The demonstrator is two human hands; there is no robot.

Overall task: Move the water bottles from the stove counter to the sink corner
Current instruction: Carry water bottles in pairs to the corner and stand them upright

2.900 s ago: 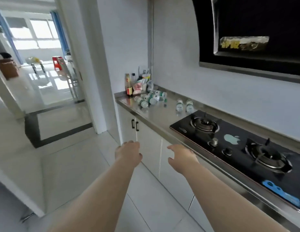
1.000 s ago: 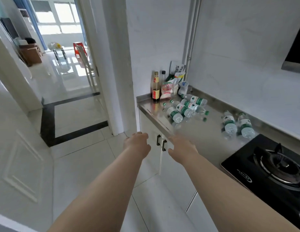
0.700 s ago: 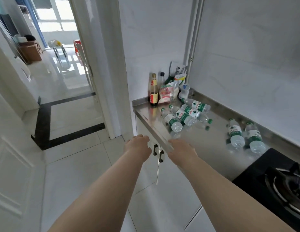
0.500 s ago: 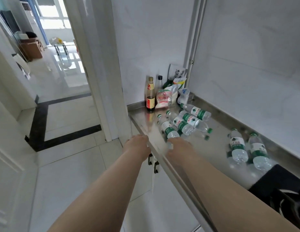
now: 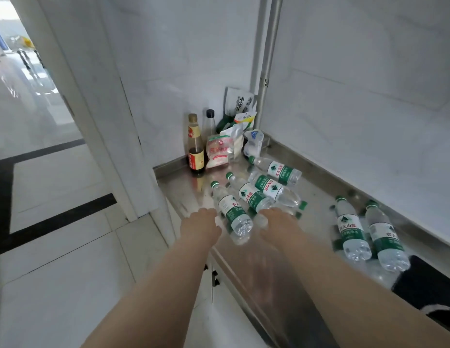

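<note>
Several clear water bottles with green labels and caps lie on the steel counter (image 5: 183, 194). A cluster lies near the corner: the nearest bottle (image 5: 232, 210), one beside it (image 5: 251, 195), another (image 5: 272, 188) and the farthest (image 5: 276, 169). Two more bottles (image 5: 352, 229) (image 5: 384, 237) lie side by side to the right. My left hand (image 5: 201, 226) reaches over the counter's front edge just left of the nearest bottle. My right hand (image 5: 279, 221) hovers just right of it. Both hands hold nothing; their fingers point away and are partly hidden.
A brown sauce bottle (image 5: 195, 146), a dark-capped bottle (image 5: 210, 124) and several food packets (image 5: 221, 151) stand in the back corner against the white wall. The black stove top (image 5: 430, 290) begins at the right edge. A doorway (image 5: 30, 96) opens to the left.
I have walked closer to the counter's corner. Both hands have advanced from in front of the cabinet to either side of the nearest bottle. The bottles have not moved.
</note>
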